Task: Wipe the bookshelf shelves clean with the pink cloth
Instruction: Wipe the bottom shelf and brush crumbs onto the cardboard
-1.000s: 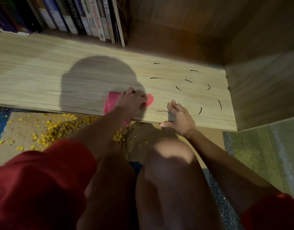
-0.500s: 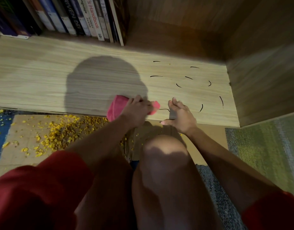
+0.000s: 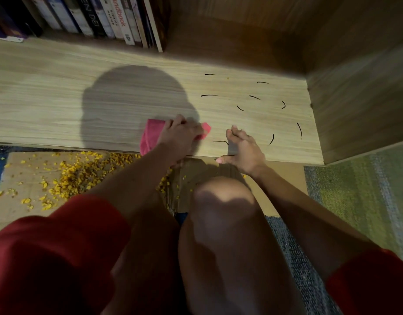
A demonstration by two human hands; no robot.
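Note:
The light wooden shelf (image 3: 59,98) runs across the view, with several short black marks (image 3: 255,97) on its right half. My left hand (image 3: 180,137) grips the bunched pink cloth (image 3: 150,135) and presses it on the shelf near the front edge. The cloth sticks out on both sides of the hand. My right hand (image 3: 243,151) rests on the front edge just to the right. Its fingers lie on top of the shelf beside a black mark (image 3: 221,142), and the thumb lies along the edge.
A row of upright books (image 3: 100,19) stands at the back left of the shelf. The bookcase side wall (image 3: 359,98) closes the right end. Yellow crumbs (image 3: 77,171) lie on cardboard (image 3: 18,178) on the floor below. My knee (image 3: 221,201) is close to the shelf front.
My left hand has slid the pink cloth slightly right, closer to my right hand. The right hand has stayed on the shelf edge.

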